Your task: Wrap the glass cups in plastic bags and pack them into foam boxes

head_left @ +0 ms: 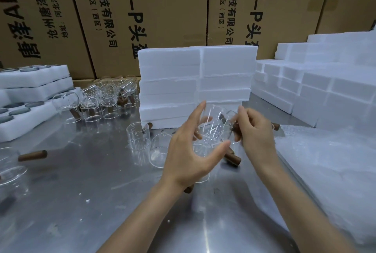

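From my head camera I saw my two hands held up over the metal table (85, 191), with one glass cup (213, 128) between them. My left hand (189, 151) was spread wide, thumb low and fingers high, cupping the near side of the cup. I could not tell if it really touched the glass. My right hand (254, 132) had its fingers curled in a pinch at the cup's right side, where the dark handle sticks out, and something thin and clear seemed to be there too, maybe a bag, but it was too hard to see. The cup lay tipped, its long way running from my left hand to my right, so the right hand was the one that had it and the left was the one ready to help. I think the next move was to slide the bag over the cup. Right under my hands stood about three more cups, and a brown handle (233, 159) poked out below. Far left was a bunch of cups (105, 98), too many to count. Two stacks of foam boxes (195, 82) stood side by side behind my hands. More foam (305, 82) was piled on the right. On the left were three foam trays (34, 88) with round holes. A heap of clear bags (329, 171) lay near my right arm.
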